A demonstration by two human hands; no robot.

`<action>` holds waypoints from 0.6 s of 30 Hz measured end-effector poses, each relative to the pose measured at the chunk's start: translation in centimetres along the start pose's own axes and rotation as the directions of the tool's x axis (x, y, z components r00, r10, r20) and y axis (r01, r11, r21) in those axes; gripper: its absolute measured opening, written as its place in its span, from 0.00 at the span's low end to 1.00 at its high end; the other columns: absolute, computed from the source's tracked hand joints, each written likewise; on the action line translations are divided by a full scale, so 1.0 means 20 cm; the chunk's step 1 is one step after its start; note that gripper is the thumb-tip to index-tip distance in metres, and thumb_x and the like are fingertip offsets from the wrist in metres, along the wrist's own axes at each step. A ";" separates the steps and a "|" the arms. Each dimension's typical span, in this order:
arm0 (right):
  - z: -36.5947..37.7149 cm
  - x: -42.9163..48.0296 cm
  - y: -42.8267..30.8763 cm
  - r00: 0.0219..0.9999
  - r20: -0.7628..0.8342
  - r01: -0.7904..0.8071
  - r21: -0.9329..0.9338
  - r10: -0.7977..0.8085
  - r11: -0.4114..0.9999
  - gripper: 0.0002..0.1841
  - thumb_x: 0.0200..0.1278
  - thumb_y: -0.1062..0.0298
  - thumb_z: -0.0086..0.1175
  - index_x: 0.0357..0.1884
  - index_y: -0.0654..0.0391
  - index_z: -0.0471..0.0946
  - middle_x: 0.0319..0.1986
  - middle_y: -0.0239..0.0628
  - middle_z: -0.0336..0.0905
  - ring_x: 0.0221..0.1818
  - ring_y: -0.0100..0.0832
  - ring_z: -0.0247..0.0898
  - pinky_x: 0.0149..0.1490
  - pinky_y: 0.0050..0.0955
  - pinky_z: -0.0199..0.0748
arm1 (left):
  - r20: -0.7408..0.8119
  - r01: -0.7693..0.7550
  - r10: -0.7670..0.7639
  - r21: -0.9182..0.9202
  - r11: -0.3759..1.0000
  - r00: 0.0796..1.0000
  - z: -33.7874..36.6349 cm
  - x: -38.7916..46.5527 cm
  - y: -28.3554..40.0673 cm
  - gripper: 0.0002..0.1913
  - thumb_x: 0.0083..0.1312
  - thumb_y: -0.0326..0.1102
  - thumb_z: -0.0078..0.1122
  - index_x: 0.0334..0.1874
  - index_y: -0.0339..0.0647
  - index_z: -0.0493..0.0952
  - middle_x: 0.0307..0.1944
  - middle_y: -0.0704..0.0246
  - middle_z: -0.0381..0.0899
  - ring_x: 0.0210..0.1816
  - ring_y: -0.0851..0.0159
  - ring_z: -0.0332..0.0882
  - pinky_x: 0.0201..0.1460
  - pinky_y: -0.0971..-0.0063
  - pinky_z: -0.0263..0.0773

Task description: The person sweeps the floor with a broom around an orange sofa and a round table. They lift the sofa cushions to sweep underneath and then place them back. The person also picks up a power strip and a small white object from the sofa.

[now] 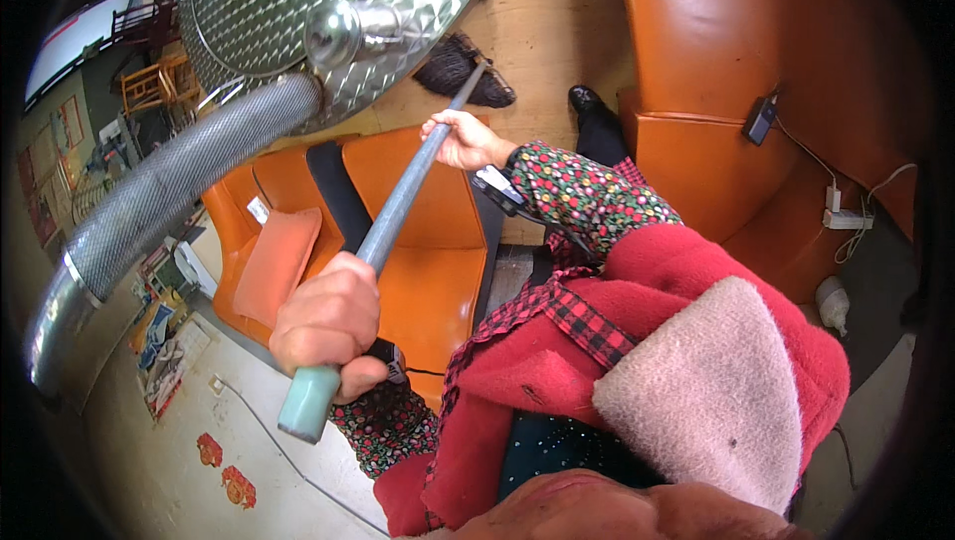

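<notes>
My left hand (327, 320) grips the upper end of a long grey broom handle (403, 204), just above its pale green end cap (308, 402). Farther down the same handle, my right hand (466, 141) is closed around it. The handle runs down to a broom head with dark bristles (459, 74), which rests on the tan floor (533, 40) beside the edge of a round metal stove table (261, 40). The table partly hides the bristles. Both my forearms are in flowered sleeves.
A textured metal stovepipe (194, 145) rises close on the left. Orange sofas (418, 279) stand on both sides, one bearing an orange cushion (280, 268). To the right are a black device (759, 121) on a cord, a white power strip (848, 220) and a white bulb (832, 303).
</notes>
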State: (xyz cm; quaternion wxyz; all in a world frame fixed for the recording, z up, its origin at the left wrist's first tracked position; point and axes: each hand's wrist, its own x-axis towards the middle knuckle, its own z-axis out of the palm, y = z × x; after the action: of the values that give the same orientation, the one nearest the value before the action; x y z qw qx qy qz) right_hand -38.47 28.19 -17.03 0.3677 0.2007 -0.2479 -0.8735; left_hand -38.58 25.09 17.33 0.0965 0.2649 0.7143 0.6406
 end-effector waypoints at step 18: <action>-0.10 -0.20 -0.14 0.577 -0.535 -0.089 -0.793 -0.617 0.603 0.08 0.54 0.69 0.45 0.24 0.62 0.70 0.18 0.37 0.74 0.20 0.29 0.73 0.24 0.27 0.74 | -0.417 0.635 -0.705 -0.316 0.704 0.573 0.12 -0.82 0.25 0.26 0.52 0.42 0.66 0.49 0.35 0.71 0.58 0.46 0.63 0.53 0.50 0.71 0.50 0.69 0.71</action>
State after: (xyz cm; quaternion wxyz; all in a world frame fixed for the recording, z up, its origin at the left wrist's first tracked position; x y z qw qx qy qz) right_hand -36.28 32.31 -19.47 0.3315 0.4214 0.3566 -0.7651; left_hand -22.35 19.20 18.51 0.1568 -0.2118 0.7155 0.6470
